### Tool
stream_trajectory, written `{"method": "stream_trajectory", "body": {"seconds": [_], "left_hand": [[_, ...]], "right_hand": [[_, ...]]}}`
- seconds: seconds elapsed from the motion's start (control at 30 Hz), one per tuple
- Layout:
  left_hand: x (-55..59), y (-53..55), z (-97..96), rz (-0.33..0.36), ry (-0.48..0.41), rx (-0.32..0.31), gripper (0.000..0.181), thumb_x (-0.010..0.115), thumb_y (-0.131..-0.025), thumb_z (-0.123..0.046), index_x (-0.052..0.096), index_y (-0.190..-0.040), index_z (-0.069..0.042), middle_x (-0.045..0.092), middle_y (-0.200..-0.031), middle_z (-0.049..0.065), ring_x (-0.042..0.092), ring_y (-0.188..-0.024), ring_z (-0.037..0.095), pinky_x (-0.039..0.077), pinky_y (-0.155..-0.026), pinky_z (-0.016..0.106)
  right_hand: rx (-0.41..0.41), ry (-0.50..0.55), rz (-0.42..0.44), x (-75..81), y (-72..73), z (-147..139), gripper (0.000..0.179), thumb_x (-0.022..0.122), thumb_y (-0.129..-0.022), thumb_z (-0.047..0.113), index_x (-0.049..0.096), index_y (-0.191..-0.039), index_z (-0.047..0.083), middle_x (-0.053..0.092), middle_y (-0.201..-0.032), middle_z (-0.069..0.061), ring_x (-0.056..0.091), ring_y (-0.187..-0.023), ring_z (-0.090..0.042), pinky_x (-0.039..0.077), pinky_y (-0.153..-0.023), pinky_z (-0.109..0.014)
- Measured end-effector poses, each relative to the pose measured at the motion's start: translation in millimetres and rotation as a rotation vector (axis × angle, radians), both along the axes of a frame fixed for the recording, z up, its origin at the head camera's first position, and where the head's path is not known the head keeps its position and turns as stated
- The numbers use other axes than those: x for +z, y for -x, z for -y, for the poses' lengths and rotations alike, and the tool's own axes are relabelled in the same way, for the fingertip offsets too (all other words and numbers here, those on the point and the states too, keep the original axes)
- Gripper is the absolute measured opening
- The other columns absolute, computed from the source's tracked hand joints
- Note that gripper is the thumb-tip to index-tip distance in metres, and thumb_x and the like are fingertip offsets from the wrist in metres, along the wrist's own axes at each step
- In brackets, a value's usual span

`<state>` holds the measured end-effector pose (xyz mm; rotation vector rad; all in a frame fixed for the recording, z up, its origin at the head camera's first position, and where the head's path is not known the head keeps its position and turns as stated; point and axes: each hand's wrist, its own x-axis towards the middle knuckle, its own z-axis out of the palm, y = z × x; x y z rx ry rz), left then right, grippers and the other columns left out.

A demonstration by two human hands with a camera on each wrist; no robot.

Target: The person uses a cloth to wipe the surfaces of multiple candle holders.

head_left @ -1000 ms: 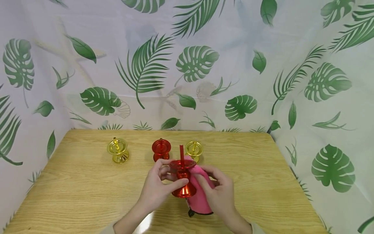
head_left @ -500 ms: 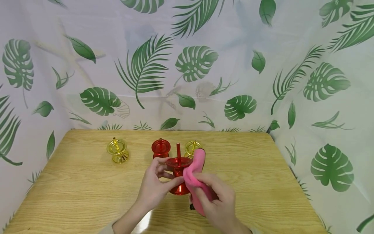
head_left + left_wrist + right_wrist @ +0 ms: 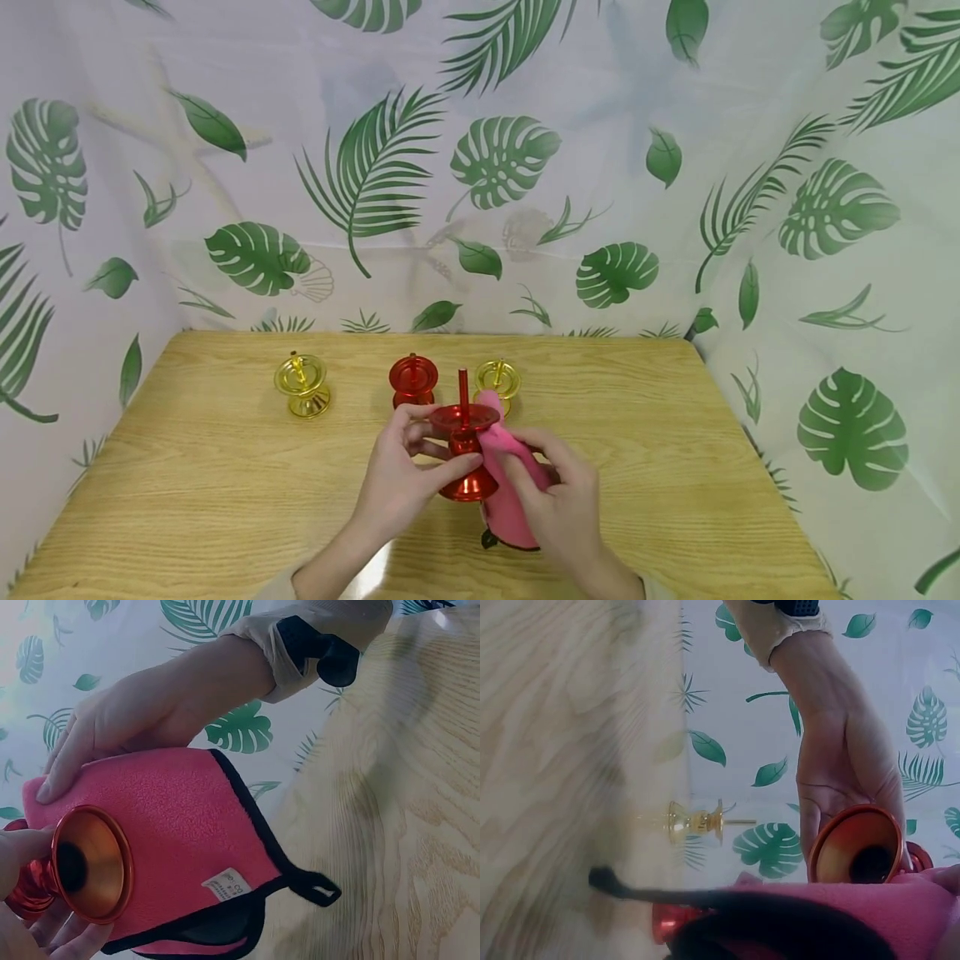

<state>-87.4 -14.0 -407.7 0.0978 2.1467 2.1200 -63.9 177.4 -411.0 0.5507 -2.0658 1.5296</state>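
In the head view my left hand grips a shiny red candle holder by its waist, thumb in front, above the table. It stands nearly upright, with a thin red spike over its dish. My right hand pinches a pink cloth against the holder's right side, close under the dish rim. Black edging, a hanging loop and a white label show on the cloth in the left wrist view. The holder's hollow flared base faces the right wrist camera. Cloth hides part of the right fingers.
Behind the hands, towards the table's back edge, stand a gold candle holder at left, a red one in the middle and another gold one at right. A leaf-print curtain encloses the back and sides.
Half a second ago the cloth was bunched higher, its top end above the dish; now it lies lower and flatter along the holder. The holder has shifted only slightly in my left hand's grip.
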Motion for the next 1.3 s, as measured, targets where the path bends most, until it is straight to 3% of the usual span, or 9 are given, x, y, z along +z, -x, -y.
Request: {"method": "stream_trajectory", "body": {"seconds": [0.13,0.23,0.37,0.53,0.73,0.87,1.03,1.2,1.3], "left_hand": [[-2.1,0.1,0.7,0.008,0.000,-0.018,0.058,0.087,-0.086,-0.014,0.053,-0.132,-0.005,0.078,-0.111,0.017,0.071,-0.087,0.019,0.061,-0.070,0.027],[-2.6,-0.2,1.8,0.009,-0.015,-0.030,0.053,0.082,-0.090,-0.012,0.052,-0.133,-0.003,0.079,-0.113,0.020,0.073,-0.091,0.017,0.059,-0.073,0.025],[-1.7,1.1,2.9,0.042,-0.048,-0.045,0.053,0.080,-0.091,-0.006,0.050,-0.135,-0.002,0.078,-0.114,0.023,0.074,-0.091,0.014,0.059,-0.076,0.022],[-3.1,4.3,4.7,0.084,-0.097,-0.069,0.058,0.082,-0.090,-0.007,0.053,-0.140,-0.001,0.077,-0.116,0.018,0.072,-0.091,0.012,0.060,-0.080,0.021],[-9.3,9.0,6.9,0.115,-0.197,-0.172,0.061,0.081,-0.091,-0.008,0.057,-0.146,0.003,0.075,-0.123,0.014,0.074,-0.097,0.012,0.062,-0.084,0.025],[-11.3,8.4,6.2,0.119,-0.161,-0.158,0.061,0.083,-0.089,-0.010,0.055,-0.142,0.001,0.077,-0.122,0.014,0.075,-0.095,0.013,0.062,-0.084,0.025],[-8.9,6.6,4.6,0.102,-0.102,-0.132,0.057,0.086,-0.087,-0.012,0.053,-0.133,0.000,0.078,-0.120,0.018,0.074,-0.088,0.016,0.060,-0.080,0.025],[-6.8,6.2,5.5,0.064,-0.059,-0.108,0.055,0.087,-0.086,-0.012,0.052,-0.128,-0.001,0.078,-0.119,0.020,0.073,-0.084,0.019,0.060,-0.076,0.026],[-5.8,6.3,6.1,0.045,-0.045,-0.096,0.055,0.088,-0.085,-0.012,0.052,-0.127,-0.002,0.078,-0.120,0.020,0.072,-0.084,0.020,0.060,-0.076,0.027]], "right_hand": [[-0.022,0.063,0.121,-3.3,3.2,-2.0,0.020,0.075,-0.090,-0.009,0.076,-0.108,-0.001,0.079,-0.099,-0.019,0.076,-0.089,0.001,0.064,-0.067,-0.024],[-0.030,0.131,0.197,-4.0,4.9,-3.2,0.020,0.075,-0.090,-0.010,0.076,-0.108,-0.002,0.080,-0.100,-0.009,0.075,-0.090,-0.001,0.064,-0.068,-0.023],[0.000,0.215,0.252,-4.9,6.3,-4.7,0.020,0.072,-0.090,-0.013,0.073,-0.110,-0.008,0.078,-0.101,0.006,0.075,-0.088,-0.003,0.063,-0.067,-0.022],[0.038,0.259,0.273,-7.4,8.2,-6.6,0.019,0.069,-0.093,-0.013,0.071,-0.112,-0.011,0.077,-0.102,0.009,0.075,-0.087,-0.004,0.063,-0.066,-0.022],[0.102,0.281,0.226,-11.7,12.6,-6.5,0.019,0.067,-0.092,-0.016,0.068,-0.112,-0.015,0.078,-0.105,0.008,0.076,-0.093,-0.005,0.064,-0.071,-0.023],[0.116,0.259,0.195,-13.5,14.1,-5.8,0.020,0.068,-0.091,-0.017,0.069,-0.111,-0.015,0.078,-0.108,0.010,0.075,-0.097,-0.004,0.064,-0.072,-0.024],[0.065,0.138,0.136,-11.7,10.2,-5.8,0.022,0.072,-0.089,-0.015,0.074,-0.109,-0.006,0.079,-0.106,0.007,0.076,-0.096,0.000,0.064,-0.072,-0.025],[0.104,0.057,-0.036,-7.1,5.7,-5.5,0.033,0.070,-0.085,-0.023,0.074,-0.111,-0.003,0.078,-0.103,-0.017,0.074,-0.102,0.001,0.064,-0.079,-0.022],[0.162,0.043,-0.166,-5.0,5.1,-3.7,0.041,0.069,-0.080,-0.029,0.073,-0.114,-0.005,0.076,-0.104,-0.023,0.074,-0.105,-0.004,0.062,-0.086,-0.021]]}}
